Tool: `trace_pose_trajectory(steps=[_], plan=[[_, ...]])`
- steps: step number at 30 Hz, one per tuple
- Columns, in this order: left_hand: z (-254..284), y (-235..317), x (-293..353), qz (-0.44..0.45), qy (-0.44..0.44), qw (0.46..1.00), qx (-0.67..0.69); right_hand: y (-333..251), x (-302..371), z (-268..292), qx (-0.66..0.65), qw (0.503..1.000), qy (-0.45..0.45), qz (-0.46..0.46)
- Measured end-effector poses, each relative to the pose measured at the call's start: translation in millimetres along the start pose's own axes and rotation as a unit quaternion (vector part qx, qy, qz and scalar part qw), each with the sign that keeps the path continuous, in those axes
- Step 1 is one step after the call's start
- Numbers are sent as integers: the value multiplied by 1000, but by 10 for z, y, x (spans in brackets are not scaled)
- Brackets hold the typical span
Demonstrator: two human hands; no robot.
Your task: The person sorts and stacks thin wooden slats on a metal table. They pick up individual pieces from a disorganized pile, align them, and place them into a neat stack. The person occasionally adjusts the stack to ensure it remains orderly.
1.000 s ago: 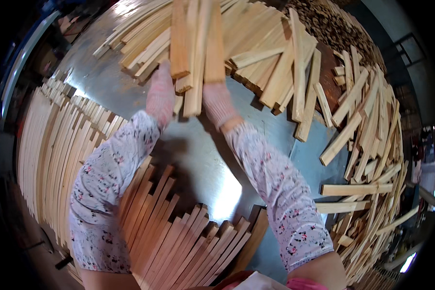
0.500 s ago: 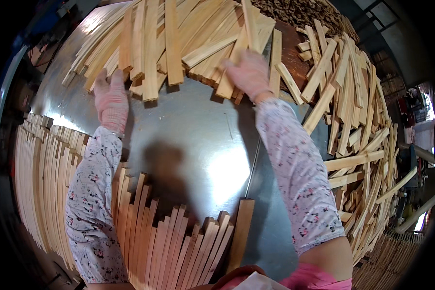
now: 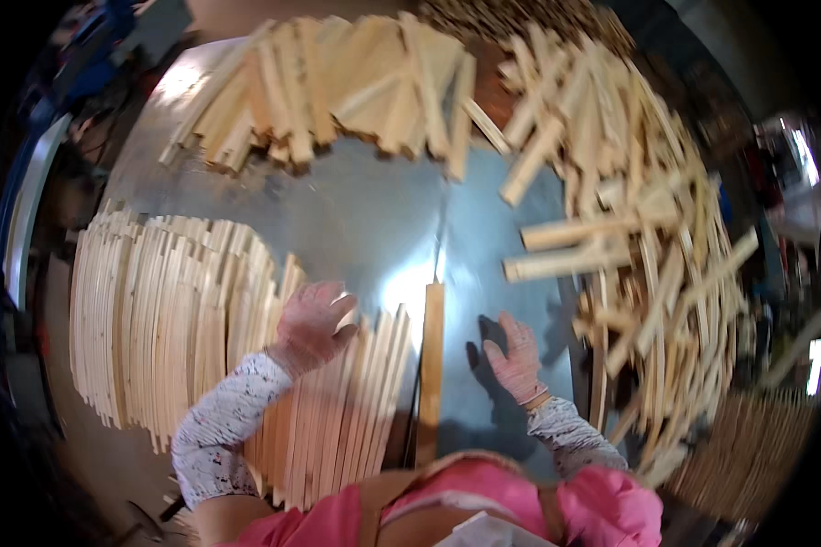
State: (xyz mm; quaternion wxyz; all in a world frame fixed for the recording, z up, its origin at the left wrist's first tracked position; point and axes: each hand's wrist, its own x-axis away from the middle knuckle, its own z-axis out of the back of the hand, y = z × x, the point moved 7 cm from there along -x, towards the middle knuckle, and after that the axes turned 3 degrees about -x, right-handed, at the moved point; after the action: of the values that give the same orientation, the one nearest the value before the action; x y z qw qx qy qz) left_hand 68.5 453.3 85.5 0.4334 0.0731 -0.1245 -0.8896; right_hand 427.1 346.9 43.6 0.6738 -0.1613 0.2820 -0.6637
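My left hand [image 3: 312,326], in a pale pink glove, is over the tops of a row of pale wooden strips [image 3: 337,415] lying side by side near me. Its fingers are slightly bent, with the thumb apart, and nothing shows in them; blur hides whether it touches the strips. Beyond the right side of a single darker wooden strip [image 3: 431,365], my right hand [image 3: 516,361], gloved alike, is over the metal tabletop [image 3: 374,196]. Its fingers are stretched out and hold nothing.
More strips stand in a tight row [image 3: 150,319] at the left. Loose strips [image 3: 365,82] fan out along the table's far side. A tangled heap of strips [image 3: 648,273] fills the right, some ends jutting over the tabletop.
Both hands have drawn back toward me from the far strips, the left to the near row, the right to the tabletop. The whole view has shifted too.
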Motion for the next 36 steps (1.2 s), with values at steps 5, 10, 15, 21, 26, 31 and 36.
trace_pose_trajectory(steps=[5,10,15,21,26,31,36], plan=[[-645,1590,1287,21,-17,981,190,102,2219,-33,-97,948,-139,-268],[-1636,2388,2157,49,-6,992,118,-1266,2072,-1092,-709,655,-142,219],[-1453,2357,2544,213,-75,971,-82,-832,2338,-1413,-557,719,-329,-254],[-1601,2295,2850,259,-82,955,-121,524,2817,735,-123,988,-52,-81],[-1406,3052,1983,356,10,934,-11,2134,3322,2109,97,966,68,-228],[-2864,4169,1003,163,-69,958,226,1216,3439,1390,-134,934,-311,-117],[-2548,4638,1248,395,-19,852,342,1586,3052,2872,122,992,40,10]])
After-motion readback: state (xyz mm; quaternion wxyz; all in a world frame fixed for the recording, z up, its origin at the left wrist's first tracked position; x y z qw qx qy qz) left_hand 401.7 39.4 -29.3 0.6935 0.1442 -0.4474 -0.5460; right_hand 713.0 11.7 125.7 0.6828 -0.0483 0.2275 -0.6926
